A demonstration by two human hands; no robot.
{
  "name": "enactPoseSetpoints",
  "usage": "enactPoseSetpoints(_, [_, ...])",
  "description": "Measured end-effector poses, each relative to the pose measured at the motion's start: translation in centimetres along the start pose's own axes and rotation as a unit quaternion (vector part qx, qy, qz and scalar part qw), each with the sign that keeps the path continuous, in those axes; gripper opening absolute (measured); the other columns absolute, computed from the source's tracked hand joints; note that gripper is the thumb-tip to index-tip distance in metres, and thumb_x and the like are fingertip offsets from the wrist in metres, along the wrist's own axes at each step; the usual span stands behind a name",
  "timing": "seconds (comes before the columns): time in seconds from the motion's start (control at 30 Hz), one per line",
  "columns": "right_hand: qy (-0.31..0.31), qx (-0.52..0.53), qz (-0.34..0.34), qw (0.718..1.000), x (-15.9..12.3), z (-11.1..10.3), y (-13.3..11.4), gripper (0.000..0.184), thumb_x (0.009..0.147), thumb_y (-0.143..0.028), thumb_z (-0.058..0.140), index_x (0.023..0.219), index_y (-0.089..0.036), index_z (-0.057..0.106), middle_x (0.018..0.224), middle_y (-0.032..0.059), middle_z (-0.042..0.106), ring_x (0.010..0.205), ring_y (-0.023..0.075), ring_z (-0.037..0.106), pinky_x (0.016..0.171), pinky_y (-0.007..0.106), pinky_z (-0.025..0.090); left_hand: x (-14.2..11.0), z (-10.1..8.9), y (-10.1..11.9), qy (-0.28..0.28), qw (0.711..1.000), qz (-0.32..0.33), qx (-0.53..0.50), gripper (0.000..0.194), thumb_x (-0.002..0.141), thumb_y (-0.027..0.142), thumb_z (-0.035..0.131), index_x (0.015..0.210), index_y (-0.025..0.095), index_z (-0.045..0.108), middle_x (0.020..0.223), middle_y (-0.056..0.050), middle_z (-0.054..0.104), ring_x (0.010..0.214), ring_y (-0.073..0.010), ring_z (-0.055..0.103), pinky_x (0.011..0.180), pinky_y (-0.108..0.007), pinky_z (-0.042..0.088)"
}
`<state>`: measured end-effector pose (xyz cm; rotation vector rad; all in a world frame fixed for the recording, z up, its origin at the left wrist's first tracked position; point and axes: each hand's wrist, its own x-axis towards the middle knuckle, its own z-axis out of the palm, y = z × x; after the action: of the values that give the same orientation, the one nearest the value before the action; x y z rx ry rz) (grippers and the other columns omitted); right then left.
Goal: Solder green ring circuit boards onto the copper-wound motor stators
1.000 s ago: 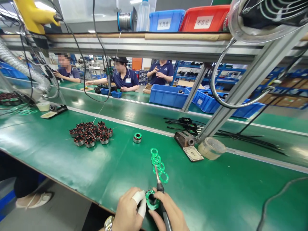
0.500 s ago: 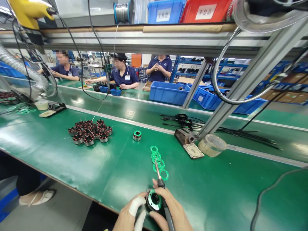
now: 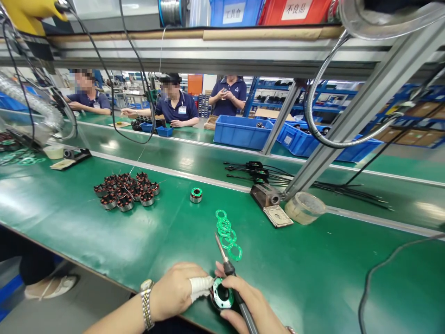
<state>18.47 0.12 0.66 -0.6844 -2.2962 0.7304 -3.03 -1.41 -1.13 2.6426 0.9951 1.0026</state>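
My right hand [image 3: 248, 297] is closed around a soldering iron [image 3: 227, 269], its tip pointing up and away to the left. The same hand's thumb and fingers grip a motor stator [image 3: 222, 297] topped with a green ring-shaped circuit board. My left hand [image 3: 181, 290], with white finger covers and a wristwatch [image 3: 147, 304], has its fingers pressed together against the stator's left edge. Whatever they pinch there is hidden or too small to name. Loose green ring boards [image 3: 225, 232] lie overlapped just beyond the iron tip. Another stator with a green board [image 3: 196, 195] stands farther back.
Many copper-wound stators [image 3: 127, 190] cluster at left, with solder wire [image 3: 162, 55] hanging over them. At right are an iron stand [image 3: 266, 199] and a plastic tub [image 3: 305, 207]. A cable [image 3: 368, 273] crosses the right side. Across the bench are co-workers and blue bins [image 3: 241, 132].
My left hand has shifted from cupping the stator's near left side to pressing its fingers together at the edge, bringing forearm and watch into view. The iron tip has swung slightly left.
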Motion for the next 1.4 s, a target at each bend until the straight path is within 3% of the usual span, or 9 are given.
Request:
enactPoseSetpoints(0.27, [-0.001, 0.009, -0.008, 1.000, -0.1, 0.2, 0.2, 0.027, 0.082, -0.020, 0.053, 0.108, -0.022, 0.045, 0.115, 0.0125, 0.062, 0.105, 0.0183, 0.060, 0.089, 0.025, 0.047, -0.7, 1.1, 0.9, 0.051, 0.997, -0.022, 0.062, 0.024, 0.090, 0.018, 0.034, 0.083, 0.015, 0.057, 0.068, -0.005, 0.062, 0.059, -0.0136, 0.056, 0.054, -0.024, 0.046])
enactPoseSetpoints(0.5, [0.038, -0.007, -0.007, 0.999, -0.6, 1.5, 0.8, 0.028, 0.082, -0.021, 0.052, 0.109, -0.020, 0.045, 0.116, 0.0151, 0.060, 0.104, 0.0192, 0.060, 0.087, 0.024, 0.048, -0.9, 3.0, 2.9, 0.149, 0.981, -0.095, 0.077, 0.016, 0.084, 0.013, 0.040, 0.085, 0.015, 0.056, 0.063, -0.005, 0.060, 0.051, -0.0143, 0.055, 0.046, -0.024, 0.046])
enactPoseSetpoints(0.57, [0.036, -0.009, -0.013, 0.999, -0.7, 1.6, 0.9, 0.028, 0.083, -0.021, 0.051, 0.110, -0.020, 0.043, 0.118, 0.0165, 0.058, 0.105, 0.0194, 0.060, 0.088, 0.025, 0.047, -1.2, 3.1, 3.2, 0.154, 0.982, -0.103, 0.038, 0.020, 0.083, 0.011, 0.040, 0.095, 0.013, 0.056, 0.069, -0.008, 0.063, 0.057, -0.0153, 0.059, 0.051, -0.024, 0.050])
enactPoseSetpoints(0.7, [0.031, -0.003, -0.015, 0.999, -0.6, 1.4, 0.6, 0.026, 0.086, -0.022, 0.049, 0.111, -0.020, 0.042, 0.121, 0.0167, 0.057, 0.106, 0.0190, 0.059, 0.089, 0.025, 0.047, -2.4, 3.6, 3.3, 0.105, 0.989, -0.100, 0.007, 0.039, 0.082, 0.013, 0.046, 0.121, 0.013, 0.046, 0.095, -0.014, 0.065, 0.085, -0.0186, 0.065, 0.072, -0.026, 0.055])
enactPoseSetpoints(0.8, [0.021, 0.009, -0.025, 0.999, -0.3, 1.2, 0.7, 0.025, 0.087, -0.023, 0.048, 0.111, -0.021, 0.041, 0.118, 0.0151, 0.059, 0.107, 0.0188, 0.058, 0.088, 0.024, 0.048, -3.5, 4.5, 3.0, 0.097, 0.989, -0.104, 0.026, 0.055, 0.081, 0.013, 0.050, 0.132, 0.015, 0.033, 0.119, -0.018, 0.057, 0.109, -0.0235, 0.057, 0.083, -0.031, 0.053])
enactPoseSetpoints(0.87, [0.013, 0.009, -0.040, 0.999, -0.2, 1.3, 1.0, 0.026, 0.087, -0.024, 0.047, 0.111, -0.021, 0.041, 0.118, 0.0152, 0.059, 0.107, 0.0190, 0.058, 0.087, 0.023, 0.049, -3.9, 4.9, 2.9, 0.100, 0.986, -0.131, -0.001, 0.057, 0.080, 0.012, 0.051, 0.132, 0.016, 0.031, 0.123, -0.018, 0.055, 0.111, -0.0236, 0.055, 0.085, -0.032, 0.052])
enactPoseSetpoints(1.03, [0.064, -0.054, -0.048, 0.995, -0.9, 1.5, 1.7, 0.031, 0.082, -0.025, 0.049, 0.112, -0.018, 0.043, 0.120, 0.0178, 0.056, 0.111, 0.0223, 0.055, 0.091, 0.030, 0.047, -4.0, 4.7, 3.1, 0.137, 0.967, -0.201, -0.074, 0.046, 0.081, 0.010, 0.047, 0.125, 0.019, 0.036, 0.110, -0.012, 0.064, 0.099, -0.0204, 0.063, 0.081, -0.030, 0.054])
enactPoseSetpoints(1.2, [0.048, -0.059, -0.032, 0.997, -1.5, 1.0, 0.7, 0.038, 0.081, -0.023, 0.053, 0.117, -0.016, 0.041, 0.123, 0.0181, 0.054, 0.110, 0.0223, 0.056, 0.091, 0.028, 0.047, -2.6, 3.3, 3.4, 0.128, 0.975, -0.142, -0.113, 0.042, 0.085, 0.013, 0.041, 0.127, 0.018, 0.035, 0.094, -0.010, 0.065, 0.082, -0.0163, 0.065, 0.074, -0.027, 0.055])
enactPoseSetpoints(1.4, [0.053, -0.030, 0.000, 0.998, -1.0, 0.1, -0.3, 0.029, 0.083, -0.023, 0.049, 0.112, -0.020, 0.046, 0.112, 0.0129, 0.063, 0.102, 0.0198, 0.061, 0.087, 0.025, 0.050, -0.8, 1.3, 2.7, 0.060, 0.996, -0.065, -0.034, 0.018, 0.088, 0.017, 0.041, 0.096, 0.016, 0.057, 0.068, -0.004, 0.061, 0.060, -0.0128, 0.057, 0.055, -0.021, 0.048])
